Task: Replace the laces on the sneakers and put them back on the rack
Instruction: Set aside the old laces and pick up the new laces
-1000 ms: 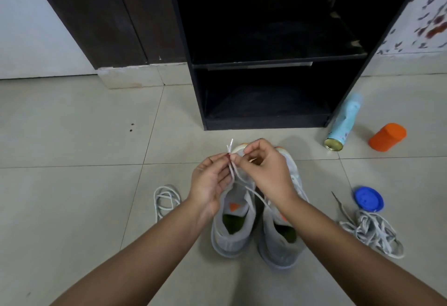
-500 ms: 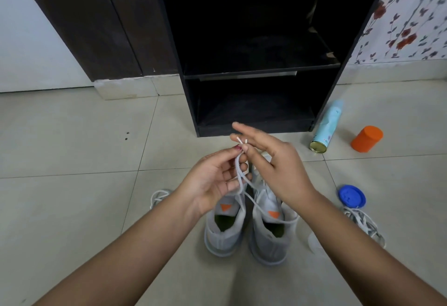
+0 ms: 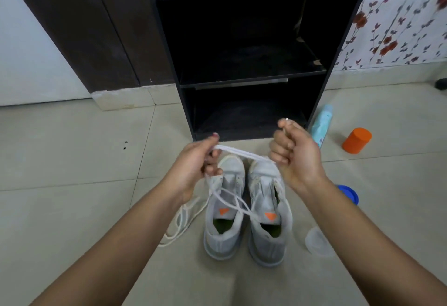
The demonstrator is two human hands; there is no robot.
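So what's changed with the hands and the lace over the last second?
Both hands have pulled apart: the left hand went left, the right hand right, drawing the white lace taut between them; both still hold it. The sneakers stay side by side on the floor, and the loose lace lies left of them as before.

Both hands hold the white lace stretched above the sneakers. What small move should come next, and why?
Probably lower the right hand and feed its lace tip into a toe-end eyelet of the sneaker below it. The white lace spans from the left hand to the right hand, a tip pokes out over the right thumb, and the eyelets in view appear unlaced.
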